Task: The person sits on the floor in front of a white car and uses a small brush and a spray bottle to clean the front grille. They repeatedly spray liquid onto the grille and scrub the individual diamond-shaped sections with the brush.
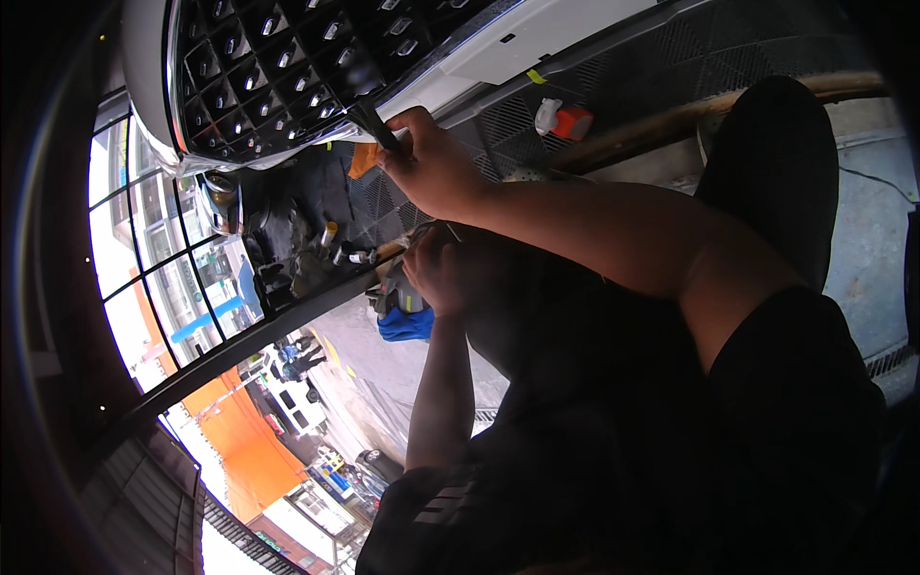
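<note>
My right hand is closed around a slim black-handled tool, held at the lower edge of a car's black front grille. The tool's far end is blurred against the grille, so its kind does not show. Small chrome pieces dot the grille's diamond mesh. Below the right hand, my left hand is beside my dark-clothed leg with its fingers curled in. Whatever those fingers may hold is hidden.
A white and orange bottle lies on the dark grated floor tiles. An orange cloth sits under the bumper. Bottles and dark items are on the floor beyond. A blue cloth lies near my left hand. Gridded windows and a street stand beyond.
</note>
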Available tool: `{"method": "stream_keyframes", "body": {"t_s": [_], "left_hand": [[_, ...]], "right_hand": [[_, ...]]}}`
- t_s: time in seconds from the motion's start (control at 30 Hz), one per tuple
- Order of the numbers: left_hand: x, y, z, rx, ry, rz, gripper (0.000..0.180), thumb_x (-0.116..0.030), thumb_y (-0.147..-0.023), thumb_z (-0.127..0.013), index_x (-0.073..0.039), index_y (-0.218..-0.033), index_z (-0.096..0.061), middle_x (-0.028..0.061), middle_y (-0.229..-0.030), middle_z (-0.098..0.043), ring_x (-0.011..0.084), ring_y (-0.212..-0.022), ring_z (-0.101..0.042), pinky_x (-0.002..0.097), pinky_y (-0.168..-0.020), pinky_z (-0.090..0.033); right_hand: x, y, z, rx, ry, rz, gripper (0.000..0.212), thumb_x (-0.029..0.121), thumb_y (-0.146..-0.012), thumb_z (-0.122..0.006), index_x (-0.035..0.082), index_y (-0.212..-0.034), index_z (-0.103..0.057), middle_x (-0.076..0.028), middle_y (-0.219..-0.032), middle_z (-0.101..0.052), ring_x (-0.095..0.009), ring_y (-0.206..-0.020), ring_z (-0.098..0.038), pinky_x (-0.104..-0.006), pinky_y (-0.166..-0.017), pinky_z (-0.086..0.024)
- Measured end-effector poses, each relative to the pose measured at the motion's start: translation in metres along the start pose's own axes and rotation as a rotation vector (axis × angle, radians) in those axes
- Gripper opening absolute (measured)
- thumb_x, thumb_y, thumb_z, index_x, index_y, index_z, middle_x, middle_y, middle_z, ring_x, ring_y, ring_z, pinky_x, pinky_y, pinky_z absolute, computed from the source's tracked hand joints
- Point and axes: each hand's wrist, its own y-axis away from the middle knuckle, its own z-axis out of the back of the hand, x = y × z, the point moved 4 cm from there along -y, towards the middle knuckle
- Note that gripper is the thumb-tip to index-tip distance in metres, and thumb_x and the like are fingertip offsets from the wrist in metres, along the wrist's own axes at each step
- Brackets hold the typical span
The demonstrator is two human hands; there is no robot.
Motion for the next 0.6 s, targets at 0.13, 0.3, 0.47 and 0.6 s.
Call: {"method": "stream_keyframes", "body": {"t_s": [0.13, 0.3, 0.47, 0.6], "left_hand": [[-0.005, 0.0, 0.003, 0.004, -0.024, -0.02, 0.041, -0.03, -0.096, -0.07, -0.008, -0.131, -0.07, 0.0147, -0.123, -0.06, 0.0344, -0.123, -0.055, 0.0501, -0.112, -0.039], [-0.009, -0.005, 0.003, -0.008, -0.062, -0.034, 0.041, -0.03, -0.096, -0.069, -0.009, -0.131, -0.071, 0.0142, -0.123, -0.061, 0.0348, -0.122, -0.056, 0.0501, -0.112, -0.039], [-0.013, -0.006, 0.004, -0.011, -0.066, -0.024, 0.041, -0.031, -0.095, -0.069, -0.009, -0.13, -0.072, 0.0135, -0.125, -0.062, 0.0352, -0.122, -0.056, 0.0498, -0.112, -0.039], [-0.015, -0.006, 0.002, -0.017, -0.057, 0.008, 0.041, -0.032, -0.095, -0.07, -0.01, -0.129, -0.073, 0.0125, -0.125, -0.063, 0.0349, -0.123, -0.056, 0.0504, -0.113, -0.038]], "right_hand": [[0.028, -0.021, 0.007, -0.012, -0.116, -0.04, 0.043, 0.02, -0.099, -0.072, -0.001, -0.132, -0.054, -0.01, -0.09, -0.072, -0.02, -0.073, -0.071, -0.0357, -0.07, -0.056], [0.053, -0.067, -0.012, -0.153, -0.195, 0.093, 0.043, 0.017, -0.099, -0.07, -0.004, -0.135, -0.058, -0.009, -0.09, -0.071, -0.017, -0.072, -0.07, -0.0351, -0.068, -0.056], [0.041, -0.076, -0.019, -0.057, -0.176, -0.037, 0.043, 0.017, -0.099, -0.073, 0.0, -0.136, -0.06, -0.008, -0.088, -0.072, -0.016, -0.074, -0.07, -0.0328, -0.068, -0.055], [0.037, -0.078, -0.006, -0.011, -0.007, 0.052, 0.046, 0.019, -0.099, -0.074, -0.002, -0.136, -0.058, -0.008, -0.089, -0.072, -0.016, -0.073, -0.07, -0.0321, -0.068, -0.054]]}}
